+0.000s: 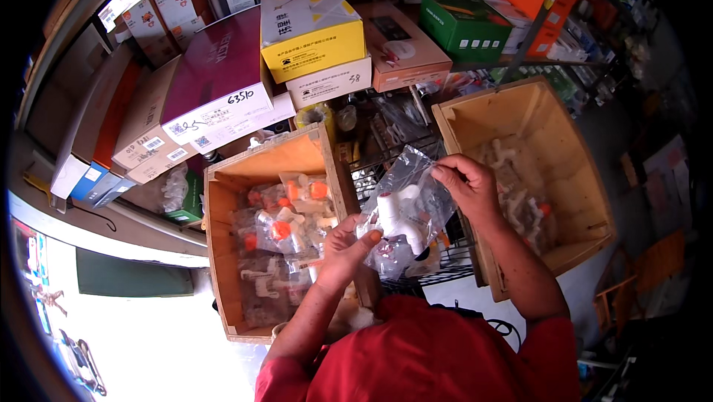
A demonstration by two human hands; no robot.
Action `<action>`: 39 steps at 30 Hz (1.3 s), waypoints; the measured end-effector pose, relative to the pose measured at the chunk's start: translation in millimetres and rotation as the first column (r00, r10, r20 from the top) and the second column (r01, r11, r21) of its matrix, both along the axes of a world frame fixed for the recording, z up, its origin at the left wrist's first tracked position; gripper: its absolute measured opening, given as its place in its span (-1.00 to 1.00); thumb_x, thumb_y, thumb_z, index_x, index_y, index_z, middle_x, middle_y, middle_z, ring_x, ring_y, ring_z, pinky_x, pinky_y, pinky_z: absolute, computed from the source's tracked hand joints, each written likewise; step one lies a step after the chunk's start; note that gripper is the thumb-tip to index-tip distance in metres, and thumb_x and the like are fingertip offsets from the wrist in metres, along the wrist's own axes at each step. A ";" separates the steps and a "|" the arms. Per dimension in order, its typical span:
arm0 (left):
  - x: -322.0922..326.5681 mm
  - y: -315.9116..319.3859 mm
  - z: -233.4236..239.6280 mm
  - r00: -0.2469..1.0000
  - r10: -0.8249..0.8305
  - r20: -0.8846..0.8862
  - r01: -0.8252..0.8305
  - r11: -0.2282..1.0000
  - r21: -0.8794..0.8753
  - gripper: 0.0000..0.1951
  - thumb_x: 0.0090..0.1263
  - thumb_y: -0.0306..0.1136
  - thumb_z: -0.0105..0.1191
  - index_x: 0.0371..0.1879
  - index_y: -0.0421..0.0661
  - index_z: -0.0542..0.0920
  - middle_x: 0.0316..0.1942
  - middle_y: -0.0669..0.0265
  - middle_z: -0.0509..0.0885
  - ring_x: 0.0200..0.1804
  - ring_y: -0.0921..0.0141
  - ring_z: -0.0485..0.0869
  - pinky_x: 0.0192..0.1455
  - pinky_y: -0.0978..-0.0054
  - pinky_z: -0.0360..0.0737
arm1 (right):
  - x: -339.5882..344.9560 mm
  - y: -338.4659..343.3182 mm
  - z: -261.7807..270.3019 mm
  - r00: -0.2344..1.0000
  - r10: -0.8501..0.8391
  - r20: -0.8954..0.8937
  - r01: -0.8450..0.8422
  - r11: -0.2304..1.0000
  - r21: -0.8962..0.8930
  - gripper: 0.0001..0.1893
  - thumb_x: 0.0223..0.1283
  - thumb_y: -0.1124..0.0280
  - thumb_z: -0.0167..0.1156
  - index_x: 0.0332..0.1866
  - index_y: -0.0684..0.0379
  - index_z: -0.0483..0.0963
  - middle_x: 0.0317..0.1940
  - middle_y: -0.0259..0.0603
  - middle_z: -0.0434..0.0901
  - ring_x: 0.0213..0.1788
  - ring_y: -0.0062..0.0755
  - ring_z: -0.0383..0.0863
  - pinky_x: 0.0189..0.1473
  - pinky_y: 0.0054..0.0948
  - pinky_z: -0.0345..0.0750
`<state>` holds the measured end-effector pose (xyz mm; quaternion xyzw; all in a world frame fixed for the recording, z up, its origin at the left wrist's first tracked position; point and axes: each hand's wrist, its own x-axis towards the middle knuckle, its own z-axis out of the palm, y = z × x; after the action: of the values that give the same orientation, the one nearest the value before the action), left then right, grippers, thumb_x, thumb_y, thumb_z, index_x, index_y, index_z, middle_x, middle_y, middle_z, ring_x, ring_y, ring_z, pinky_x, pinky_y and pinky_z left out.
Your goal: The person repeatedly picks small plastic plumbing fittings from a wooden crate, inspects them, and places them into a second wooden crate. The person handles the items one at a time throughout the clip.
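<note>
A clear plastic bag with a white plastic tap inside is held up between both hands. My left hand grips the bag's lower left side, thumb across the tap's end. At the bag's upper right edge, my right hand pinches the film between thumb and fingers. To the left, a wooden crate holds several bagged white fittings, some with orange parts. Another wooden crate, on the right, contains white plastic fittings and an orange part.
Behind the crates, a shelf carries stacked cartons: a purple one, a yellow one, a pinkish one and a green one. A black wire rack lies between the crates. A metal hook sticks out at left.
</note>
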<state>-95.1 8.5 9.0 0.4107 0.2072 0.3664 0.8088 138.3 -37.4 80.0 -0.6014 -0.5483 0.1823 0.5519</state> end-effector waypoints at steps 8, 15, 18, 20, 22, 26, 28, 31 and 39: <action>-5.5 1.2 -3.5 0.999 -0.034 -0.023 0.034 0.999 -0.004 -0.78 0.28 -0.62 0.16 -0.11 -0.16 0.61 -0.18 0.38 0.69 -0.16 0.58 0.60 -0.05 0.58 0.55 | 42.0 -3.6 13.9 0.959 -0.264 -0.104 0.259 0.964 -0.063 -0.80 0.34 0.32 0.15 -0.28 0.24 0.57 -0.52 -0.53 0.49 -0.43 -0.82 0.35 -0.36 -0.72 0.34; -2.9 -0.8 3.2 0.967 -0.158 -0.200 0.197 0.962 0.189 -0.76 0.27 -0.64 0.18 -0.09 -0.20 0.58 -0.20 0.37 0.66 -0.19 0.61 0.61 -0.14 0.65 0.60 | 10.0 -3.5 14.9 0.959 0.244 -0.141 -0.275 0.921 -0.275 -0.84 0.23 0.34 0.27 -0.26 0.23 0.56 -0.43 -0.47 0.57 -0.36 -0.77 0.45 -0.31 -0.67 0.42; -4.7 0.7 2.9 0.962 -0.188 -0.197 0.221 0.962 0.161 -0.74 0.26 -0.65 0.18 -0.07 -0.22 0.56 -0.19 0.34 0.66 -0.19 0.60 0.61 -0.12 0.64 0.60 | 9.2 -0.1 1.6 0.971 0.173 -0.163 -0.206 0.954 -0.218 -0.84 0.17 0.40 0.33 -0.36 0.26 0.54 -0.53 -0.49 0.52 -0.46 -0.79 0.40 -0.41 -0.68 0.36; -3.5 1.4 6.8 0.960 -0.224 -0.167 0.246 0.960 0.132 -0.74 0.27 -0.65 0.18 -0.07 -0.24 0.55 -0.18 0.32 0.65 -0.17 0.59 0.60 -0.10 0.63 0.60 | 9.0 -0.7 0.6 0.983 0.139 -0.124 -0.161 0.968 -0.191 -0.82 0.16 0.40 0.33 -0.41 0.27 0.53 -0.58 -0.49 0.49 -0.49 -0.78 0.36 -0.46 -0.66 0.33; -3.3 1.9 7.4 0.955 -0.247 -0.162 0.268 0.955 0.125 -0.74 0.27 -0.66 0.17 -0.07 -0.26 0.55 -0.17 0.30 0.65 -0.15 0.58 0.60 -0.06 0.61 0.60 | 8.1 -0.7 1.2 0.988 0.112 -0.109 -0.130 0.976 -0.172 -0.81 0.16 0.40 0.33 -0.45 0.28 0.53 -0.62 -0.49 0.46 -0.51 -0.78 0.33 -0.49 -0.64 0.30; -3.6 2.1 7.1 0.943 -0.279 -0.182 0.304 0.944 0.126 -0.74 0.27 -0.68 0.15 -0.06 -0.28 0.54 -0.14 0.29 0.65 -0.10 0.55 0.61 0.01 0.58 0.59 | 10.5 -1.7 3.8 0.995 0.093 -0.048 -0.100 0.981 -0.164 -0.82 0.18 0.45 0.30 -0.47 0.27 0.50 -0.60 -0.48 0.46 -0.49 -0.78 0.34 -0.45 -0.66 0.31; -3.7 2.5 7.7 0.939 -0.300 -0.169 0.320 0.941 0.112 -0.73 0.27 -0.68 0.14 -0.05 -0.28 0.54 -0.14 0.28 0.65 -0.08 0.54 0.61 0.04 0.58 0.58 | 11.6 -1.7 3.7 0.996 0.085 -0.016 -0.087 0.984 -0.159 -0.82 0.18 0.47 0.29 -0.47 0.27 0.49 -0.58 -0.48 0.47 -0.47 -0.78 0.35 -0.43 -0.67 0.32; -3.9 3.3 5.5 0.937 -0.322 -0.137 0.335 0.938 0.086 -0.72 0.27 -0.68 0.14 -0.04 -0.28 0.54 -0.13 0.29 0.65 -0.07 0.54 0.60 0.07 0.57 0.57 | 11.9 -1.7 4.5 0.998 0.063 -0.003 -0.063 0.985 -0.158 -0.81 0.18 0.45 0.30 -0.48 0.27 0.48 -0.59 -0.48 0.46 -0.48 -0.79 0.33 -0.43 -0.68 0.30; -4.4 3.5 6.1 0.950 -0.260 -0.175 0.289 0.942 0.170 -0.74 0.26 -0.64 0.19 -0.07 -0.24 0.57 -0.14 0.35 0.66 -0.12 0.59 0.59 -0.01 0.61 0.56 | 25.8 -7.0 19.1 0.962 0.061 -0.266 -0.133 0.956 -0.262 -0.75 0.33 0.23 0.17 -0.29 0.24 0.55 -0.59 -0.47 0.45 -0.49 -0.76 0.36 -0.43 -0.64 0.31</action>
<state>-99.5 12.0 15.1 0.5387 0.1714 0.2361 0.7903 164.1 -44.4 99.1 -0.6163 -0.4708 0.3603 0.5183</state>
